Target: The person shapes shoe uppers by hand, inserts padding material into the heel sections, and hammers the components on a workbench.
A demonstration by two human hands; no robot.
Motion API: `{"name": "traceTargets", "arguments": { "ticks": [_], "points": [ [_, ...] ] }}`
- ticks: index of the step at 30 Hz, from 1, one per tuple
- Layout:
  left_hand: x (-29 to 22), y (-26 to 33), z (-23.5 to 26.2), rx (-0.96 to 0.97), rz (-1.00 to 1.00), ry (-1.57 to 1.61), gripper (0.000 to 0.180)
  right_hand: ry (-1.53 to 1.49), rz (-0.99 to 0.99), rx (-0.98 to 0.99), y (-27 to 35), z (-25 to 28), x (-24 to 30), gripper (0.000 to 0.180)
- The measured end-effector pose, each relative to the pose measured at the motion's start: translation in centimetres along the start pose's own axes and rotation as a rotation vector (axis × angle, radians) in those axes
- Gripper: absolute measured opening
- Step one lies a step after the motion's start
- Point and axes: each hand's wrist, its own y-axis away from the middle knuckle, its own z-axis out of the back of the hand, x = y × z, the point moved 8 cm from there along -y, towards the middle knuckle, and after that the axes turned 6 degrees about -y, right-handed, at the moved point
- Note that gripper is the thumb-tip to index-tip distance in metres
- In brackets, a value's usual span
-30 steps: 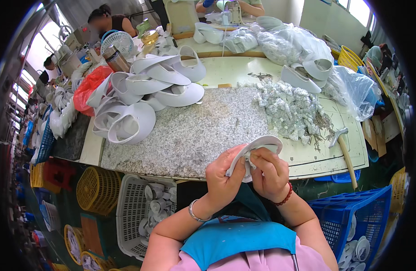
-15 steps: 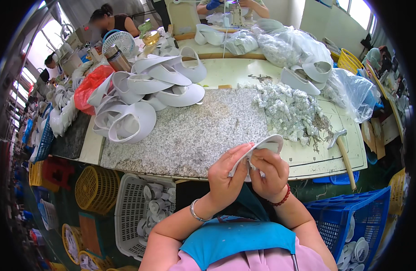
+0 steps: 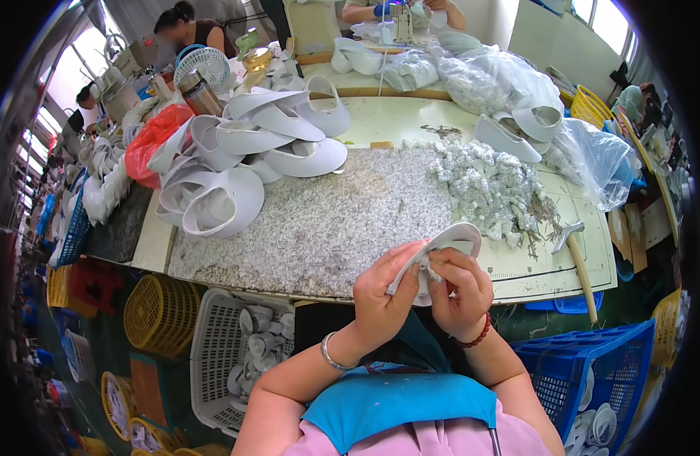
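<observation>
Both hands hold one white shoe upper just above the near edge of the granite slab. The left hand grips its lower part, fingers curled and pressed onto the material. The right hand pinches the inner edge of the same piece between thumb and fingers; what exactly lies under the fingertips is probably a small folded bit, too small to tell. A heap of pale scraps lies on the slab just beyond the hands. A hammer rests to the right of it. A stack of white uppers sits at the far left of the slab. A white basket stands below the table edge, a blue basket at the right.
</observation>
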Motion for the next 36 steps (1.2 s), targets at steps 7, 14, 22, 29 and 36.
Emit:
{"name": "traceTargets", "arguments": {
  "ticks": [7,14,22,29,36],
  "points": [
    [0.4,0.0,-0.1,0.007,-0.030,0.027,0.026,-0.087,-0.077,-0.035,-0.1,0.1,-0.7,0.022],
    [-0.4,-0.5,-0.2,0.022,-0.218,0.007,0.025,-0.235,-0.261,-0.076,0.4,0.6,-2.1,0.013],
    [-1.7,-0.9,-0.6,0.043,-0.282,-0.092,0.034,-0.445,-0.423,-0.018,0.4,1.0,-4.2,0.016],
    [-2.9,-1.1,-0.6,0.013,-0.326,-0.146,0.037,-0.377,-0.328,-0.067,-0.8,2.1,-4.1,0.019],
    [-2.9,-1.2,-0.6,0.027,-0.297,-0.178,0.033,-0.172,-0.292,0.049,-2.2,3.1,-3.9,0.021]
  ]
}}
